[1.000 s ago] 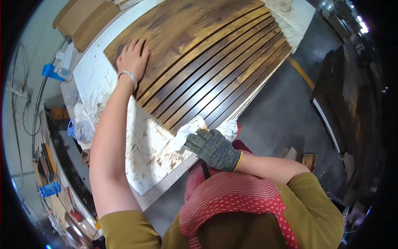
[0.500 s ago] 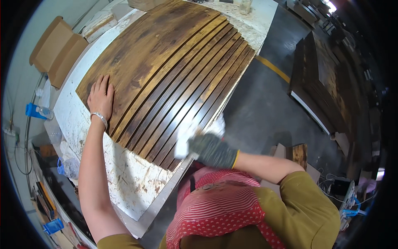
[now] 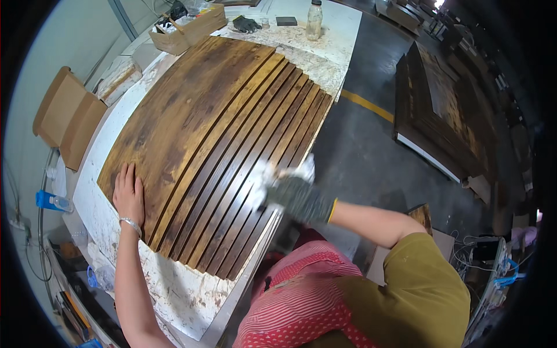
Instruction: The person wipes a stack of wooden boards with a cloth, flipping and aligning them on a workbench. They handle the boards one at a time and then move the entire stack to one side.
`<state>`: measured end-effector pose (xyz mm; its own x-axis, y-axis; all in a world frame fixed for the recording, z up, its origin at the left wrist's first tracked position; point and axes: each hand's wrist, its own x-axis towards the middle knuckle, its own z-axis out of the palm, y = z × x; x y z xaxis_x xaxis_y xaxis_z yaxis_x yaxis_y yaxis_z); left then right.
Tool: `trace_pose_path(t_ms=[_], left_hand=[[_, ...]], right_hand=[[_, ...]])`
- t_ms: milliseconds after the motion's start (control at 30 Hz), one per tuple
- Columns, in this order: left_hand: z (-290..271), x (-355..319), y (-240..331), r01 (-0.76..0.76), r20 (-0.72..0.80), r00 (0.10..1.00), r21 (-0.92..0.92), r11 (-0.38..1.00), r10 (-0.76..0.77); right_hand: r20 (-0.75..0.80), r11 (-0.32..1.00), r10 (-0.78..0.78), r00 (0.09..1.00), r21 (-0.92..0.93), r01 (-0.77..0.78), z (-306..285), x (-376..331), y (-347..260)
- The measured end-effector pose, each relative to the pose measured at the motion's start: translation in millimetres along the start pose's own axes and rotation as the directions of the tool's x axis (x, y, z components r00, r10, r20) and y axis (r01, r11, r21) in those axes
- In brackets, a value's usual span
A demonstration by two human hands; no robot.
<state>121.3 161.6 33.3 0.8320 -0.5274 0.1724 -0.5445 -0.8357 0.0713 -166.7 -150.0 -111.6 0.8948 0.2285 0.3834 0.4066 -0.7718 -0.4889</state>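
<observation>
A fanned stack of brown wood-grain boards (image 3: pixel 180 110) lies on the white worktable, with their edges stepped toward my right. My bare left hand (image 3: pixel 128 194) rests flat on the top board near its left end, fingers stretched. In a dark grey knitted glove, my right hand (image 3: pixel 300 198) is closed round a crumpled white cloth (image 3: pixel 261 180). The cloth lies against the stepped edges of the lower boards, near the table's right side. It is partly blurred, and the gloved fingertips are mostly hidden.
A clear bottle (image 3: pixel 314 21), a dark block (image 3: pixel 286 21) and a dark glove (image 3: pixel 246 24) lie at the table's far end. An open cardboard box (image 3: pixel 69 119) stands at the left. More boards (image 3: pixel 435 110) are stacked across the floor at right.
My right hand has moved the cloth farther along the stepped board edges, away from me. The view has shifted to show more of the far table. My left hand stays on the top board.
</observation>
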Motion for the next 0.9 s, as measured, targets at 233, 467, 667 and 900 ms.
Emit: trace_pose_path(t_ms=[233,467,667,900], left_hand=[[-3.8,-0.4,4.0,0.001,0.051,0.999,0.026,1.000,-0.002],[-9.6,-7.1,-0.2,-0.039,0.043,0.998,0.034,0.999,0.038],[-15.7,-0.1,14.1,-0.060,0.099,0.994,0.054,0.997,0.054],[-24.4,0.1,16.7,-0.051,0.139,0.990,0.156,0.986,0.029]], right_hand=[[-0.350,0.751,0.303,0.887,-0.485,-0.448,-173.7,-3.8,103.7],[-0.043,0.916,0.371,0.928,0.183,-0.358,-59.8,-41.7,115.9],[-0.301,0.591,0.325,0.896,-0.675,-0.441,-229.8,-43.3,195.8],[-0.047,0.936,0.151,0.987,-0.315,-0.158,-164.7,-47.8,143.8]])
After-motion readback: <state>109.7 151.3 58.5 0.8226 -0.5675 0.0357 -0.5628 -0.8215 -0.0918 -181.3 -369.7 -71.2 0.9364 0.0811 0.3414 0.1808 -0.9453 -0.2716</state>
